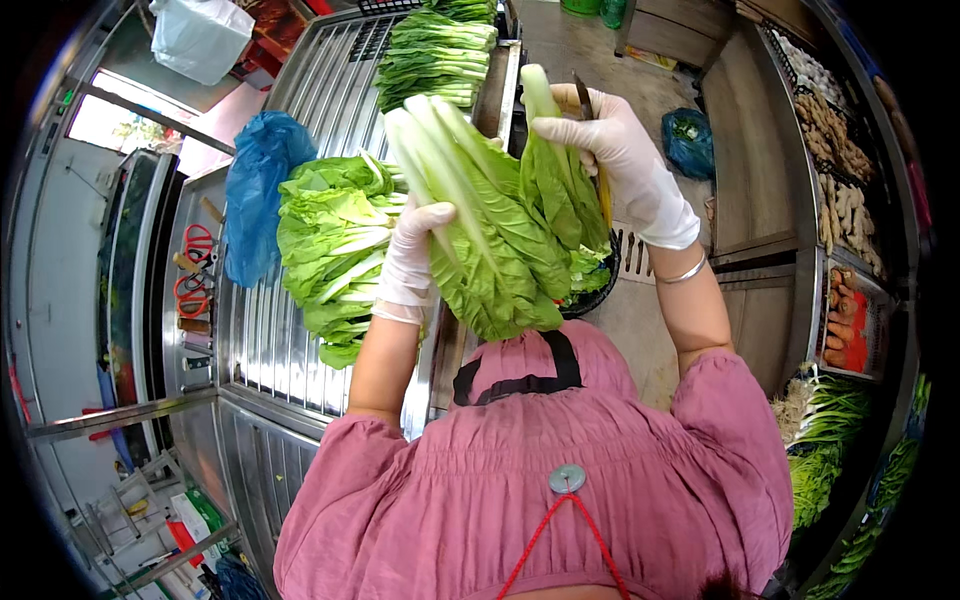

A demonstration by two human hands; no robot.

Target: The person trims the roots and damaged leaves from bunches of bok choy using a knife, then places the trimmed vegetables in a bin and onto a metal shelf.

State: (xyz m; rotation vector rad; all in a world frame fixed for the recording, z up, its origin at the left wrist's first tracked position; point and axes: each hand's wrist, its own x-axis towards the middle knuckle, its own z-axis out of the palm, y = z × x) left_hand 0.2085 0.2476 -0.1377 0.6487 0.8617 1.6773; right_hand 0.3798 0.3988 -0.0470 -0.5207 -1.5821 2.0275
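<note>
My left hand (412,259), in a thin white glove, holds a bunch of leafy greens (487,247) with pale stalks pointing up and away. In my right hand (630,161), also gloved, a separate green leaf (559,176) is pinched by its pale stalk. A narrow knife (582,96) is in this hand too, its dark blade rising past the fingers. Left of the bunch, a heap of similar greens (337,255) lies on a ribbed metal counter (262,337). Partly hidden beneath the held leaves, a dark basket (611,281) contains leafy pieces.
Trimmed greens (439,60) are stacked at the counter's far end. A blue plastic bag (266,195) rests at its left edge, near red-handled scissors (196,244). Another blue bag (688,142) sits on the floor. Shelves at right hold ginger (844,210) and carrots (840,319).
</note>
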